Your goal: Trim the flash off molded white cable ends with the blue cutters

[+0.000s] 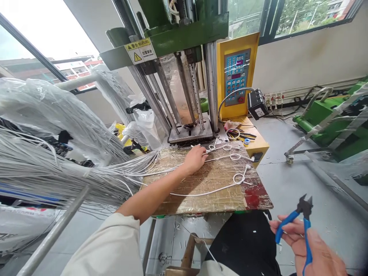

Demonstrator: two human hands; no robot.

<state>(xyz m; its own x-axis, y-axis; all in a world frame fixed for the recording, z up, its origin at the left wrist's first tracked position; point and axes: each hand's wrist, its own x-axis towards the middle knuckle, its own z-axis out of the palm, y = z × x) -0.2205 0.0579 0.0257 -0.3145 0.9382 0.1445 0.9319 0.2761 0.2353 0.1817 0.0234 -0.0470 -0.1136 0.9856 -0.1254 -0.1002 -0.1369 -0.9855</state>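
Observation:
My left hand [196,158] reaches over the worktable, its fingers closed on a thin white cable [212,149] near the front of the press. Part of that cable is hidden under the hand. Two more white cables lie nearer to me, one with a loop [235,156] and one with a loop [239,178] closer to the front edge. Each has a small white plug at its right end, such as the plug [248,167]. At the lower right, off the table, my right hand [307,239] holds blue-handled cutting pliers [305,214], jaws apart and pointing up.
The green press [189,32] stands behind the worktable [207,201], its metal plate [191,134] just beyond my left hand. Bundled white cables [94,184] fill the left side. A yellow control box [237,73] and several tools lie at the right back.

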